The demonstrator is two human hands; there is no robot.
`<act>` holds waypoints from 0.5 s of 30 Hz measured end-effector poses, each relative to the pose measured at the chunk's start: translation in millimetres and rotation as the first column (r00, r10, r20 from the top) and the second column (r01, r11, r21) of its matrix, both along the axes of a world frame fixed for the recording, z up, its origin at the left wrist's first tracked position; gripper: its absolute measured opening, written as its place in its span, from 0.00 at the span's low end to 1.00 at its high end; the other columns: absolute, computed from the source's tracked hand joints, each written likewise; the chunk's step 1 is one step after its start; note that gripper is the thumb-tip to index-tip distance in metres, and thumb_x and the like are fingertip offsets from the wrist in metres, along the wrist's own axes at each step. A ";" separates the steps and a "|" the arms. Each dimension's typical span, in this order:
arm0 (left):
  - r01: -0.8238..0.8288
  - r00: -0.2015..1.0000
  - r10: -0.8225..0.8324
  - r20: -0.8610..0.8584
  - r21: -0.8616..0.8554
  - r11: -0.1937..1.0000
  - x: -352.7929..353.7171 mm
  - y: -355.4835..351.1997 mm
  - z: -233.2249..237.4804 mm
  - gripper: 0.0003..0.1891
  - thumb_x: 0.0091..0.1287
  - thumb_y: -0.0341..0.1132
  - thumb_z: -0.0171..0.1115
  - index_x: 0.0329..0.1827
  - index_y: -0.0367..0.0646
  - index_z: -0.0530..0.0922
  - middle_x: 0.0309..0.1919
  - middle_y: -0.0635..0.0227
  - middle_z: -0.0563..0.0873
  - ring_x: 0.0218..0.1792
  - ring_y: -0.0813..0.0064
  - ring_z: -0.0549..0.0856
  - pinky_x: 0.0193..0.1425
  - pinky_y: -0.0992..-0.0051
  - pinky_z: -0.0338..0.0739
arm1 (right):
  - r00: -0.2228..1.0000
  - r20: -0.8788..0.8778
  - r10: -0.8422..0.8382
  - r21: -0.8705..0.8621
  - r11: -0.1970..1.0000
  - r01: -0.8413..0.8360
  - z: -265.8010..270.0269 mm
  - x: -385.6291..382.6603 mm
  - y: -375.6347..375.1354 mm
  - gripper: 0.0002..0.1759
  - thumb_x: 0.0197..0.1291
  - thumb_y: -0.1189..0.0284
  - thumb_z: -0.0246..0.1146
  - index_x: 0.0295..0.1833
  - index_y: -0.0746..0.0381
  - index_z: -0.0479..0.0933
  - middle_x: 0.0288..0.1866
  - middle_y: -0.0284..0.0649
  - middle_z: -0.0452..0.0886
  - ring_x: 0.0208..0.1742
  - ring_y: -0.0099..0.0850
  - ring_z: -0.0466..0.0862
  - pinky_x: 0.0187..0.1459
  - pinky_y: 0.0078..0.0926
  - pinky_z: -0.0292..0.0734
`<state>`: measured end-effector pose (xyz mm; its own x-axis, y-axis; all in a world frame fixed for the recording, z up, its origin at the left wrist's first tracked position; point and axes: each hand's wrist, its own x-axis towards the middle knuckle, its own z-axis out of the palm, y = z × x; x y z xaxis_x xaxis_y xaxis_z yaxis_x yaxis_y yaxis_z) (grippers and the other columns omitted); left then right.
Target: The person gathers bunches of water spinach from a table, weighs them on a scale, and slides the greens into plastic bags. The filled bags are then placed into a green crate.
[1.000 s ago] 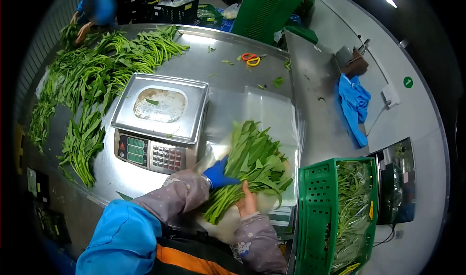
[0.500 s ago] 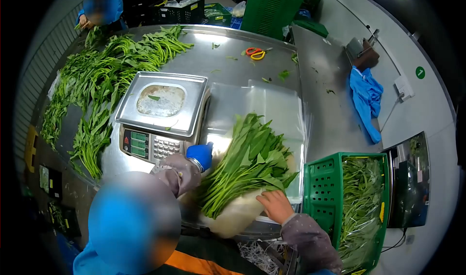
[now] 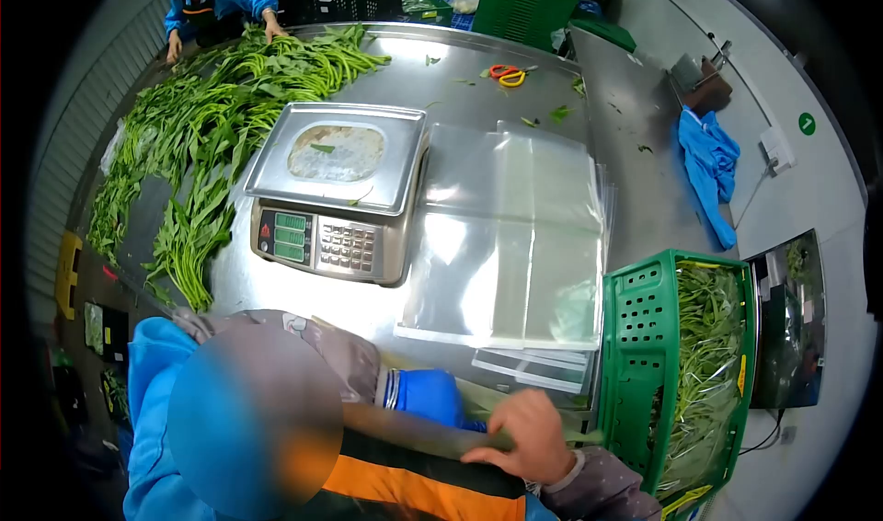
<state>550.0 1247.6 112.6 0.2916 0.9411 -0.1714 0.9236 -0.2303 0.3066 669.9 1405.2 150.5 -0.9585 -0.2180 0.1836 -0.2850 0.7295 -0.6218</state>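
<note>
My left hand, in a blue glove, is low at the front edge of the table, close to my body. My bare right hand is just to its right, thumb and fingers bent inward. Between and around them is a translucent plastic bag, smeared by motion, and both hands look closed on it. Pale green shows through behind the fingers; the bag's contents are mostly hidden. Beyond the hands lies a stack of clear flat bags, beside a digital scale with a leaf scrap on its pan.
Long-stemmed leafy greens are heaped at the left, where another person reaches into them. A green crate with bagged greens stands at the right. Scissors lie at the back. A blue garment hangs by the wall.
The bunch of greens has left the stack of bags, and both hands have drawn back toward my body. The view has shifted. The other person's hands have moved apart over the heap.
</note>
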 end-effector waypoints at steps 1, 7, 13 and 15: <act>0.048 0.996 -0.048 0.069 -0.001 0.999 11.5 -0.9 -12.3 0.20 0.58 0.42 0.56 0.55 0.56 0.70 0.22 0.63 0.78 0.21 0.65 0.79 0.25 0.67 0.71 | 0.996 0.084 0.013 -0.105 0.995 -0.004 -8.2 -0.9 4.9 0.31 0.34 0.57 0.73 0.43 0.64 0.72 0.37 0.43 0.75 0.40 0.41 0.74 0.45 0.37 0.67; -0.021 0.685 -0.103 0.721 0.160 0.987 -35.6 37.8 -38.8 0.12 0.58 0.44 0.58 0.40 0.52 0.82 0.38 0.59 0.83 0.33 0.64 0.82 0.39 0.65 0.76 | 0.592 0.746 0.303 -0.349 0.936 -0.039 -66.8 -5.9 37.3 0.57 0.28 0.56 0.76 0.65 0.67 0.57 0.59 0.52 0.68 0.61 0.42 0.67 0.62 0.34 0.60; -0.717 0.684 0.627 0.373 0.185 0.672 -129.5 21.3 -101.1 0.10 0.49 0.40 0.66 0.31 0.47 0.80 0.27 0.59 0.82 0.34 0.58 0.81 0.38 0.66 0.75 | 0.663 0.748 -0.015 -0.566 0.507 0.650 -123.3 133.5 37.7 0.48 0.31 0.62 0.75 0.61 0.67 0.62 0.55 0.43 0.73 0.56 0.36 0.72 0.57 0.32 0.65; -0.662 0.740 0.647 0.184 0.027 0.749 -110.1 12.7 -154.1 0.09 0.46 0.40 0.67 0.27 0.49 0.80 0.26 0.61 0.82 0.32 0.59 0.82 0.37 0.64 0.74 | 0.602 0.783 -0.156 -0.478 0.469 0.743 -124.3 135.9 50.1 0.47 0.33 0.63 0.75 0.61 0.67 0.62 0.55 0.43 0.73 0.56 0.35 0.72 0.57 0.32 0.66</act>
